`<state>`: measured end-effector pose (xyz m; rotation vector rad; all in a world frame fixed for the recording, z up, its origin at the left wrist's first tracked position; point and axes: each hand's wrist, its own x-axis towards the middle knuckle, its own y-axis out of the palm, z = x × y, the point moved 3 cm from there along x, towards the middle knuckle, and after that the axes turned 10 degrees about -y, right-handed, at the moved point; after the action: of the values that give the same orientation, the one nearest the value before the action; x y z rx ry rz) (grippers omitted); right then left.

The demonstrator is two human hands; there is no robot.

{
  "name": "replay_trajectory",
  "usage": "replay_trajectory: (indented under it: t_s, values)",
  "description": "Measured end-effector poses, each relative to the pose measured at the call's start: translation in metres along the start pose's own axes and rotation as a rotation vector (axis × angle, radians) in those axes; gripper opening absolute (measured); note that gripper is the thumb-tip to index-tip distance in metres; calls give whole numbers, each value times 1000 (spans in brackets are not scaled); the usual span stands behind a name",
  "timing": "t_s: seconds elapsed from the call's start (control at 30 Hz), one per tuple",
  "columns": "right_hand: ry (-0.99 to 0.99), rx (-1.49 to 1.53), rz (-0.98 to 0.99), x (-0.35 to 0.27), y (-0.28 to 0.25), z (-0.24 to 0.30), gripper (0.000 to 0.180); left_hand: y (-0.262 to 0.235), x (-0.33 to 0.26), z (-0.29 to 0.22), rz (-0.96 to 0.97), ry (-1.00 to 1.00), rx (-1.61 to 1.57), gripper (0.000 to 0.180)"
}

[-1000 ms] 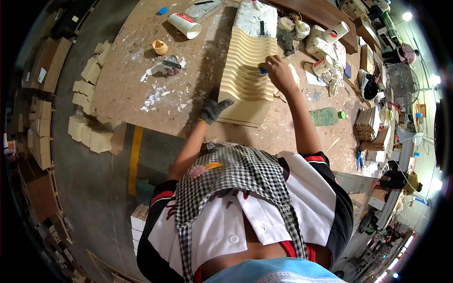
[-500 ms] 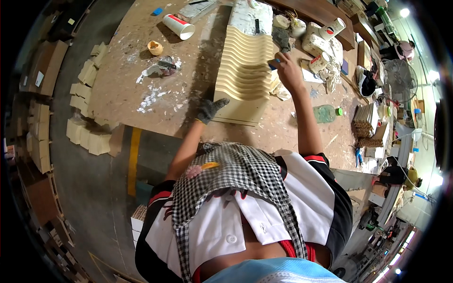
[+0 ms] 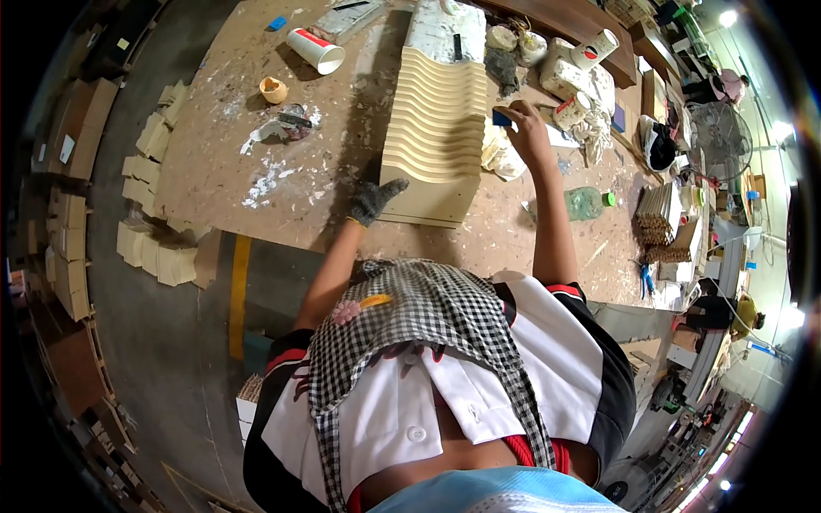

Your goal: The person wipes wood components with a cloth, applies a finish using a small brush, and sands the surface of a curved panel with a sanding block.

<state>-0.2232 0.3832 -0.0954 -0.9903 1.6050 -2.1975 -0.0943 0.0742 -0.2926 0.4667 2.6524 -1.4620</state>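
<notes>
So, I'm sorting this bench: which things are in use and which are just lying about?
In use:
ribbed wooden panel
blue block in right hand
gloved left hand on panel

Lying about:
paper cup
tape roll
green bottle
wood offcuts

1 stepped wooden panel (image 3: 436, 120), 2 paper cups (image 3: 315, 50), 1 green bottle (image 3: 586, 203).

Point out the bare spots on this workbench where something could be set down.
Free: the bench top left of the ridged wooden panel, between the white smears and the gloved left hand. Also the strip right of the right forearm, below the green bottle. Crowded: the far right, with cups and rags.
</notes>
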Motion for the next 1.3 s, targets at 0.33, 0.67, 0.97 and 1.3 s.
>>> replay_trajectory:
  t_s: [0.33,0.67,0.97,1.3]
  values:
    - [27,-72,23,5,4,8,39,19,7,14,97,-63,301,43]
    - [-268,423,-23,77,68,131,43,-35,1,-22,-270,-102,-607,91]
    - [-258,361,-30,97,73,124,44,-10,8,2,-407,-95,-492,90]
    - [-138,285,-99,79,31,101,47,-52,-2,-9,-309,-69,-969,71]
